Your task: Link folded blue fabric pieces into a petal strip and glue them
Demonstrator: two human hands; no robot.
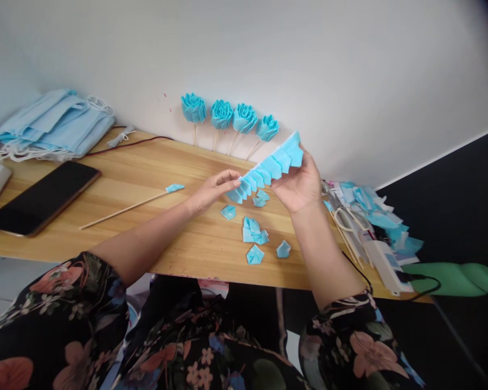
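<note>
Masks (52,124), pale blue and softly pleated, lie stacked at the far left of the light wooden counter (158,168), their white ear loops (100,103) spilling out. Just in front of them a flat black phone (40,197) lies with its glossy screen up. Further right a thin wooden stick (126,208) with a small blue tip rests at a slant on the bare wood. The left hand (213,189) pinches the lower end of a petal strip (268,168) between thumb and fingertips. The strip is a row of overlapping, crisply folded blue squares, rising slantwise above the counter to the right hand (299,184), whose fingers are closed on its upper end. Behind the hands four rolled blue roses (222,114) on sticks lean against the white wall (309,54). Below the strip, loose folded pieces (254,230) of the same blue material lie scattered on the wood. At the right edge, scissors (350,219) with pale handles lie among a heap of blue and white scraps (376,208).
</note>
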